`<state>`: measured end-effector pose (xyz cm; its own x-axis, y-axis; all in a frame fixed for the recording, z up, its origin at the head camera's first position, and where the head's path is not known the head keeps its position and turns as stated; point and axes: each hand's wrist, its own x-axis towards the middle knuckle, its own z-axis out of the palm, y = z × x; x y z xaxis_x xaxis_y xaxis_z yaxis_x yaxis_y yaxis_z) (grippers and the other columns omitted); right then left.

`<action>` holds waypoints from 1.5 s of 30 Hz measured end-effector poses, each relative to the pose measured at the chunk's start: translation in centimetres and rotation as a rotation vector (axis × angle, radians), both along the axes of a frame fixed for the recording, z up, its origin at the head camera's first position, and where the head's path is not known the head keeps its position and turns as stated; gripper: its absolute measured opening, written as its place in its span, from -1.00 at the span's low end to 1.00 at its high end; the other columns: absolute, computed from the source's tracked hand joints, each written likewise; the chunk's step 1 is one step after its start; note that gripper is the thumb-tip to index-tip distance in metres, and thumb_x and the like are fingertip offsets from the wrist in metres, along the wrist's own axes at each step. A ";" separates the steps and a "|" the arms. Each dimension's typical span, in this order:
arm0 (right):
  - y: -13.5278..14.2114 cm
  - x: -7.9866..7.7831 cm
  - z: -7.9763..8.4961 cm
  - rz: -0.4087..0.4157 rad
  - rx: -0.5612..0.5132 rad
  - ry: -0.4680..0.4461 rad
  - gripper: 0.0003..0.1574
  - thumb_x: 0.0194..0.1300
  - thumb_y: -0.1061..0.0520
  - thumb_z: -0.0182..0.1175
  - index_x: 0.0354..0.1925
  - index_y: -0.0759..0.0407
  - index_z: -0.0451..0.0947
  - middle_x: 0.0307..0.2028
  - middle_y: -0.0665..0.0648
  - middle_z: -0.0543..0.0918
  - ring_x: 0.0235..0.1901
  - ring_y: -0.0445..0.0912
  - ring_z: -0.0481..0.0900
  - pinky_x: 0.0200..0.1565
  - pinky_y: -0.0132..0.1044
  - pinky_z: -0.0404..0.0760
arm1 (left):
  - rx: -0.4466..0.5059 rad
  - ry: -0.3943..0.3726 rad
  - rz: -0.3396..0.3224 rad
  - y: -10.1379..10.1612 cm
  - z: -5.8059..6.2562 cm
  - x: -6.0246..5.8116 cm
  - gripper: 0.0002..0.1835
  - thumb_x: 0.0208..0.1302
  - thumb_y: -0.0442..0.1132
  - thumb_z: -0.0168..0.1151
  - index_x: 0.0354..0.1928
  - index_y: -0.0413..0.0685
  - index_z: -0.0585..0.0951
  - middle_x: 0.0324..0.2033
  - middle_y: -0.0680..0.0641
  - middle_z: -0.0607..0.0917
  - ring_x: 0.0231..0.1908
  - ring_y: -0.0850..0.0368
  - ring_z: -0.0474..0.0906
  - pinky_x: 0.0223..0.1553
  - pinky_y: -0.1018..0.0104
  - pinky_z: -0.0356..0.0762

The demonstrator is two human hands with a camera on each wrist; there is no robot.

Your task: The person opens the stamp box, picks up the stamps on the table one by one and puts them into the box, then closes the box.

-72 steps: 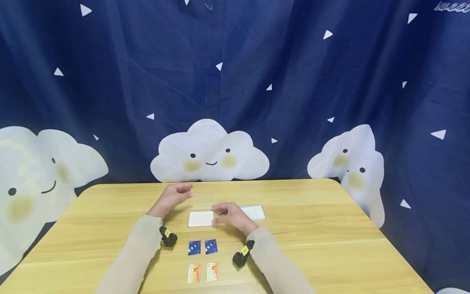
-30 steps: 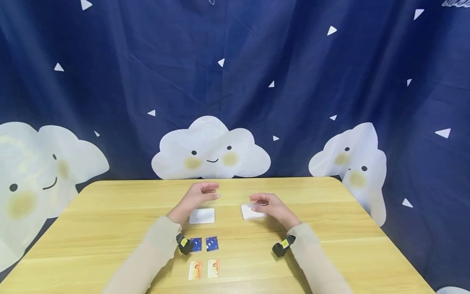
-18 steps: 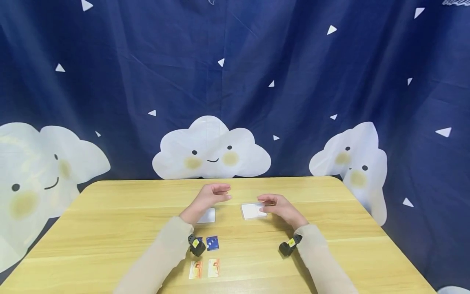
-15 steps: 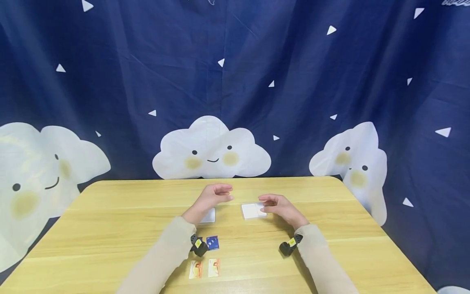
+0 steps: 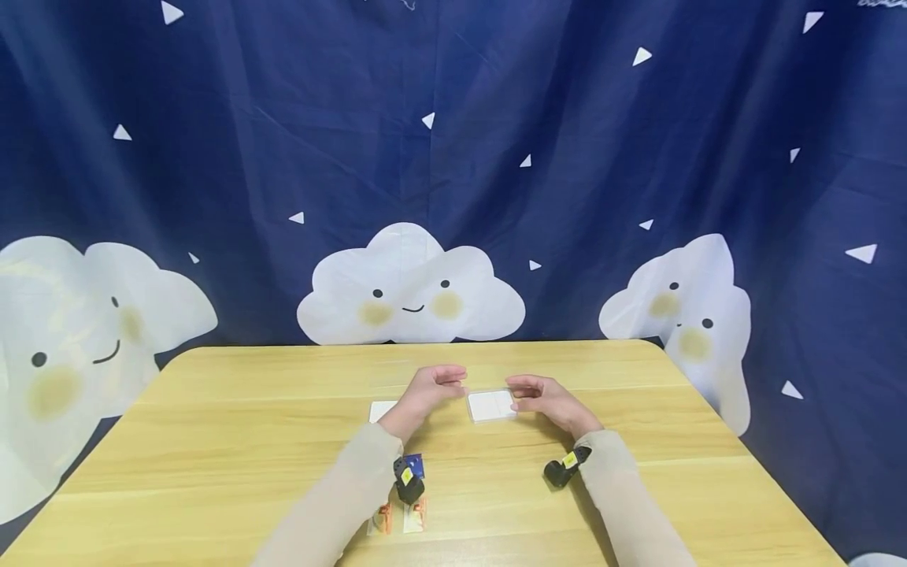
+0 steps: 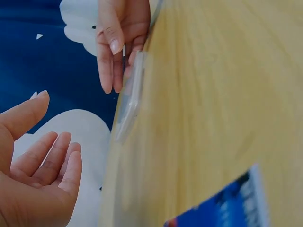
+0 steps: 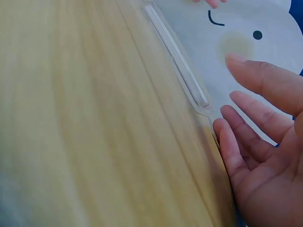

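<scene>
A shallow clear case (image 5: pixel 490 405) with white contents lies on the table; its edge also shows in the right wrist view. My left hand (image 5: pixel 431 394) hovers at the case's left side, fingers loosely bent and holding nothing. On the opposite side, my right hand (image 5: pixel 553 400) has relaxed fingers around the right edge, thumb raised off it in the right wrist view; whether a fingertip touches the case I cannot tell. A second white rectangular piece (image 5: pixel 381 410) is partly covered by my left arm.
Nearer on the wooden table (image 5: pixel 496 504) are a blue card (image 5: pixel 415 465) and two orange-and-white cards (image 5: pixel 380 520), partly behind the left wrist camera (image 5: pixel 409 482). A faint transparent sheet or lid (image 5: pixel 392 376) lies farther back. A curtain (image 5: pixel 453 157) hangs behind.
My right hand has left the left-hand white piece for the right-hand case. My left hand has moved rightward from beside the transparent lid, across the left piece, up to the case.
</scene>
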<state>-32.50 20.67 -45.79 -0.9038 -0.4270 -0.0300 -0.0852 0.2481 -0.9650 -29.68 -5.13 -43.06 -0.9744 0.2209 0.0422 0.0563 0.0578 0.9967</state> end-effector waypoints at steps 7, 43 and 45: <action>0.5 -0.2 -0.2 0.037 -0.017 -0.022 -0.28 0.06 0.38 0.25 0.21 0.51 0.29 0.14 0.43 0.44 0.05 0.03 0.45 -0.03 -0.45 0.46 | -0.015 -0.024 0.007 0.9 -0.9 -0.4 -0.47 0.01 -0.48 0.32 0.09 -0.45 0.47 0.07 -0.37 0.54 0.06 -0.26 0.46 0.08 0.19 0.48; -0.1 0.1 0.1 0.060 0.119 0.049 -0.18 -0.06 0.37 0.39 0.20 0.42 0.34 0.09 0.37 0.48 0.02 0.02 0.40 -0.07 -0.38 0.44 | -0.127 -0.076 0.027 2.0 -2.3 -0.2 -0.34 -0.21 -0.60 0.33 0.11 -0.43 0.46 0.09 -0.32 0.54 0.06 -0.13 0.46 0.14 0.14 0.42; -0.1 0.2 0.1 0.054 0.127 0.051 -0.18 -0.06 0.36 0.40 0.20 0.41 0.35 0.09 0.35 0.49 0.01 0.00 0.40 -0.07 -0.38 0.43 | -0.149 -0.077 0.034 2.1 -2.4 -0.2 -0.33 -0.23 -0.61 0.34 0.10 -0.41 0.48 0.08 -0.29 0.56 0.06 -0.12 0.46 0.14 0.14 0.42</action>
<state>-32.33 20.56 -45.68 -0.8813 -0.4708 -0.0412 -0.1501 0.3614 -0.9202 -29.84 -3.05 -45.42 -0.9804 0.1863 -0.0639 -0.0246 0.2062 0.9782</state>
